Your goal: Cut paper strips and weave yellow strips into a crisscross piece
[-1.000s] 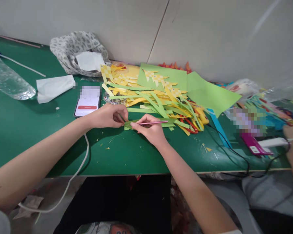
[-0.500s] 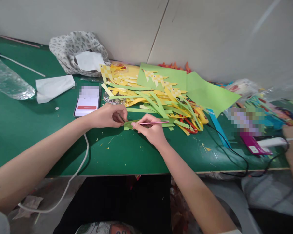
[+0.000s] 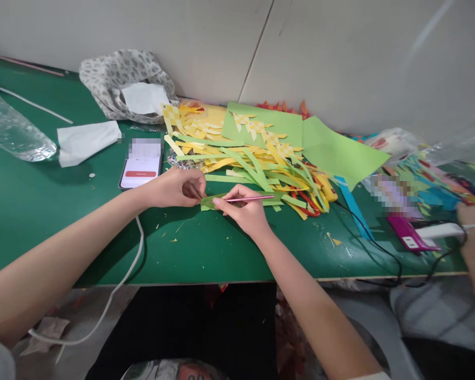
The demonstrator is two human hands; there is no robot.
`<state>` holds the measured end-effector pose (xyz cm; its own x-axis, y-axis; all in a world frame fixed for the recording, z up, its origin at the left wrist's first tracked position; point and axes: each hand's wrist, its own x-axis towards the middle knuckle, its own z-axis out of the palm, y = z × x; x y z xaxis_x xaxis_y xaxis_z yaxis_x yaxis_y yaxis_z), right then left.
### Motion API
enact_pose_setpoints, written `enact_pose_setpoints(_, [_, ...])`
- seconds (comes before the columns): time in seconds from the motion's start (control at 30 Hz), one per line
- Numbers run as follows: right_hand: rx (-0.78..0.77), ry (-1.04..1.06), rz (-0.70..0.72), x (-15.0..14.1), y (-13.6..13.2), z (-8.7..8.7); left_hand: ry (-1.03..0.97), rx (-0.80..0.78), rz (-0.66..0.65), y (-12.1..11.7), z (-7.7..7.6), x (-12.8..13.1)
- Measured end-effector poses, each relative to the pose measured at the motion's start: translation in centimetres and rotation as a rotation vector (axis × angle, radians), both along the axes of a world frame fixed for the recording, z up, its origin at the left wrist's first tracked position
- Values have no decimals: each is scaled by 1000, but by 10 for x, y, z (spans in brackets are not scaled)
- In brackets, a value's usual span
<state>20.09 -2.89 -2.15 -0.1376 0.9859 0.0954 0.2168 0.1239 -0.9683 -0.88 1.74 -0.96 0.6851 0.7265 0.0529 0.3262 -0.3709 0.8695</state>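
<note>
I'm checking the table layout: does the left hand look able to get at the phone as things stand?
Likely yes: the phone lies close to the left hand, and nothing seems to stand between them, though that hand's fingers are occupied at the green paper strip.

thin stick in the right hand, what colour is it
The thin stick in the right hand is pink, best seen in the head view.
</note>
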Motion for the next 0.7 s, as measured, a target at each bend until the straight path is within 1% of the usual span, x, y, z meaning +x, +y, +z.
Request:
enact_pose_setpoints(0.13, [-15, 5, -39, 0, 0, 1, 0, 11, 7, 0, 0, 0])
enact_pose_setpoints(0.3, [-13, 0, 1, 1, 1, 1, 1, 20, 0, 0, -1, 0])
enact_pose_setpoints(0.47, [-24, -1, -57, 1, 1, 0, 8, 27, 5, 0, -1, 0])
enact_pose_setpoints(0.63, [-10, -21, 4, -1, 1, 1, 3, 24, -5, 1, -1, 0])
enact_pose_setpoints(0.7, [-11, -32, 3, -1, 1, 1, 4, 28, -8, 1, -1, 0])
